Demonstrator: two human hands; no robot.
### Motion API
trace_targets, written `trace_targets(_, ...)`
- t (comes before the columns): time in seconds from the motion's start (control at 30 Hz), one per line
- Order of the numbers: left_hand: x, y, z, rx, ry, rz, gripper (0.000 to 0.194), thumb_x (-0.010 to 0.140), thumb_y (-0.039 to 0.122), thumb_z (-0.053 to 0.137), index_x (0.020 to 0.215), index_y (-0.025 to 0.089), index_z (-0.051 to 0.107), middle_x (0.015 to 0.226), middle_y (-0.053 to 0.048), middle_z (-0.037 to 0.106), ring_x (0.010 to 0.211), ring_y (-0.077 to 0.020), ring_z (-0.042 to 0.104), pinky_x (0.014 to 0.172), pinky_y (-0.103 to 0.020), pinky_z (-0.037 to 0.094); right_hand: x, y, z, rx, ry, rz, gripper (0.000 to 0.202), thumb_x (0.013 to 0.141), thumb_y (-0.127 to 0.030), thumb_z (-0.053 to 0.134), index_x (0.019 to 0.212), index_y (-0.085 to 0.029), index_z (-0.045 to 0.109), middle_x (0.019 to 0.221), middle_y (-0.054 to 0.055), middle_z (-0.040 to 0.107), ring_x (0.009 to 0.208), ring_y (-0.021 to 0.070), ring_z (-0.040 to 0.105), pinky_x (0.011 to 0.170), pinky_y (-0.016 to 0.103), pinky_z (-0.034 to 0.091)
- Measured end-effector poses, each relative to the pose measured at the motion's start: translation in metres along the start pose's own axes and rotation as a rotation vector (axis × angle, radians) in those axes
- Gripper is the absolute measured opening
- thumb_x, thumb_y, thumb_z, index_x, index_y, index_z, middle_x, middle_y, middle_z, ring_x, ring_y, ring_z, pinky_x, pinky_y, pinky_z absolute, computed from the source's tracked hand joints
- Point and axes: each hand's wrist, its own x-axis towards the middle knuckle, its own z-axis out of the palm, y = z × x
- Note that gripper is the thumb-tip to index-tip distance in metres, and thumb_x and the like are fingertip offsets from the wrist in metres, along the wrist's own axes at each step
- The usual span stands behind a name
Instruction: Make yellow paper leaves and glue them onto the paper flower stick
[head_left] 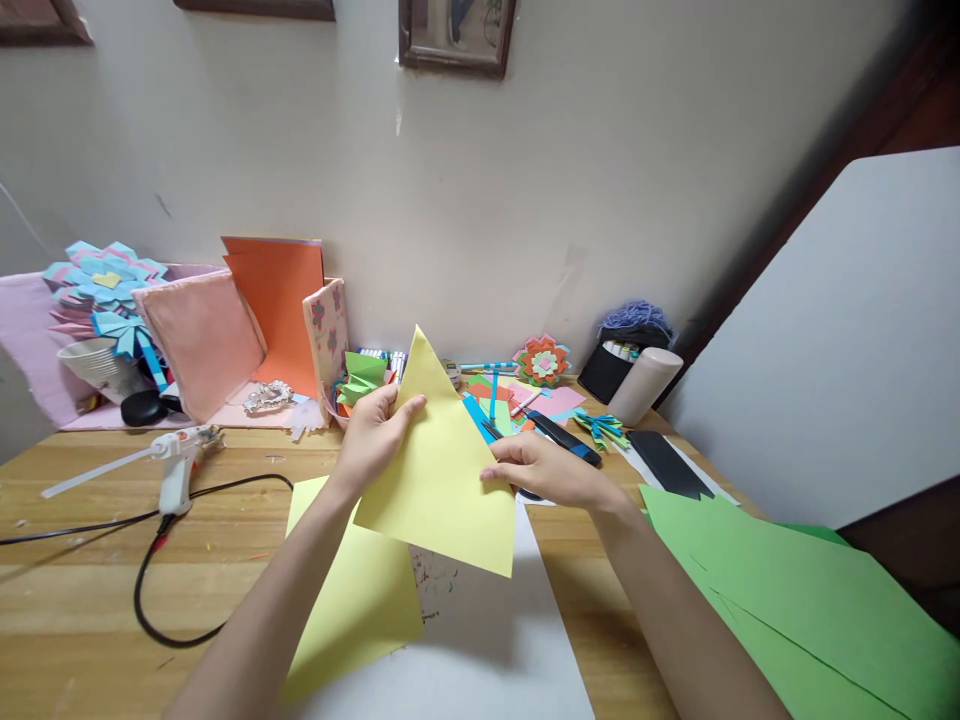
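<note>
A yellow paper sheet [442, 470], pointed at its top, is held up in front of me between both hands. My left hand [379, 430] pinches its left edge, thumb on the near face. At the right edge my right hand [544, 468] grips the same sheet between thumb and fingers. Below it, a second yellow sheet [367, 600] lies on a white sheet [517, 640] on the wooden table [75, 580].
A white glue gun [178, 470] with a black cable is at the left. Pink fabric boxes [199, 340] stand along the wall. Paper scraps, a black-and-blue cutter [562, 437] and a phone [670, 464] lie behind my right hand; green sheets [795, 590] are at the right.
</note>
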Motion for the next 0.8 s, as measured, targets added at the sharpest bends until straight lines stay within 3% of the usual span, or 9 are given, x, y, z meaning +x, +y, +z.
trace_targets(0.13, 0.001, 0.003, -0.004, -0.035, 0.010, -0.026, 0.031, 0.069, 0.044, 0.062, 0.075, 0.015, 0.058, 0.069, -0.002, 0.064, 0.058, -0.0147, 0.059, 0.049, -0.021, 0.045, -0.001, 0.000, 0.001, 0.052, -0.033, 0.032, 0.034, 0.078, -0.045, 0.053, 0.063, -0.015, 0.048, 0.061, -0.002, 0.052, 0.052, 0.0101, 0.057, 0.044, 0.019, 0.037)
trace_targets(0.3, 0.003, 0.002, -0.007, -0.054, 0.042, -0.019, 0.029, 0.069, 0.043, 0.063, 0.077, 0.015, 0.059, 0.073, -0.003, 0.067, 0.057, -0.0142, 0.060, 0.049, -0.021, 0.046, 0.000, 0.000, 0.001, -0.009, 0.048, -0.045, 0.036, 0.076, -0.044, 0.055, 0.057, -0.017, 0.042, 0.056, -0.004, 0.046, 0.053, 0.0105, 0.055, 0.045, 0.019, 0.036)
trace_targets(0.4, 0.005, -0.001, -0.010, -0.101, 0.064, -0.021, 0.032, 0.067, 0.044, 0.064, 0.081, 0.015, 0.060, 0.074, -0.003, 0.068, 0.059, -0.0153, 0.061, 0.051, -0.023, 0.047, 0.000, -0.002, 0.001, -0.130, 0.156, -0.099, 0.037, 0.079, -0.040, 0.052, 0.054, -0.017, 0.038, 0.053, -0.005, 0.039, 0.052, 0.0090, 0.048, 0.047, 0.020, 0.032)
trace_targets(0.5, 0.008, -0.006, -0.015, -0.155, 0.015, -0.047, 0.037, 0.067, 0.046, 0.064, 0.087, 0.015, 0.062, 0.078, -0.004, 0.068, 0.066, -0.0173, 0.063, 0.057, -0.025, 0.049, 0.000, -0.003, 0.001, -0.276, 0.332, -0.141, 0.036, 0.085, -0.037, 0.044, 0.055, -0.017, 0.043, 0.054, -0.004, 0.041, 0.051, 0.0083, 0.039, 0.048, 0.021, 0.028)
trace_targets(0.63, 0.012, -0.014, -0.021, -0.129, -0.074, -0.105, 0.037, 0.066, 0.046, 0.066, 0.085, 0.014, 0.062, 0.087, -0.008, 0.068, 0.078, -0.0204, 0.063, 0.067, -0.028, 0.050, 0.001, 0.000, -0.001, -0.229, 0.526, -0.200, 0.029, 0.086, -0.037, 0.042, 0.071, -0.017, 0.056, 0.071, 0.000, 0.057, 0.065, 0.0125, 0.051, 0.057, 0.022, 0.035)
trace_targets(0.7, 0.012, -0.014, -0.019, -0.055, 0.006, -0.092, 0.041, 0.066, 0.043, 0.066, 0.094, 0.013, 0.059, 0.096, -0.012, 0.065, 0.087, -0.0227, 0.062, 0.073, -0.033, 0.050, 0.002, 0.003, -0.003, -0.176, 0.582, -0.200, 0.025, 0.086, -0.036, 0.043, 0.083, -0.017, 0.060, 0.085, 0.003, 0.063, 0.076, 0.0156, 0.056, 0.062, 0.023, 0.040)
trace_targets(0.8, 0.004, -0.004, -0.011, 0.245, 0.366, 0.202, 0.057, 0.067, 0.036, 0.068, 0.117, 0.016, 0.047, 0.122, -0.016, 0.050, 0.111, -0.0258, 0.050, 0.088, -0.040, 0.045, 0.002, 0.003, -0.004, -0.300, 0.649, -0.196, 0.024, 0.086, -0.032, 0.044, 0.085, -0.017, 0.063, 0.083, 0.004, 0.066, 0.074, 0.0163, 0.058, 0.061, 0.023, 0.040)
